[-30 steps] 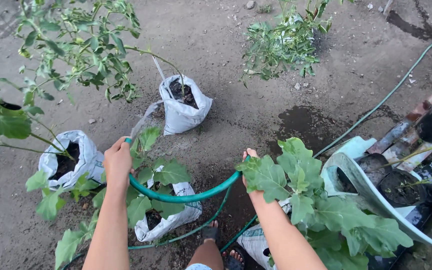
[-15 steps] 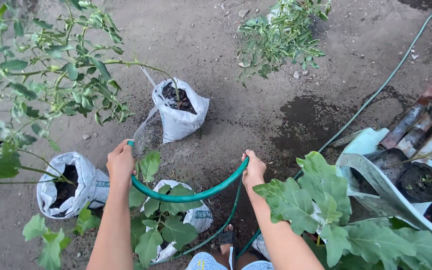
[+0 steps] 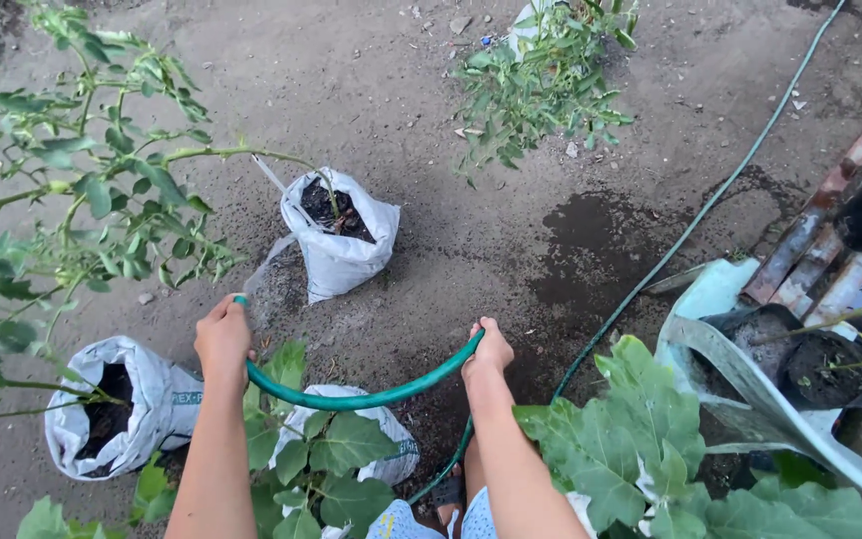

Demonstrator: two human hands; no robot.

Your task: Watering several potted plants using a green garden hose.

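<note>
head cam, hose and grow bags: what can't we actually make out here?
- Hose nozzle: head view, hidden inside the left hand, so the green hose tip cannot be seen.
- Near grow bag: soil hidden by its broad leaves.
- Right hand: fingers curl under the hose, grip side unseen.
- Top plant: its bag is mostly behind foliage and cut by the top edge.

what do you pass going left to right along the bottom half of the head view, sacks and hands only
white sack of soil → left hand on the green hose → white sack with the broad-leaved plant → right hand
</note>
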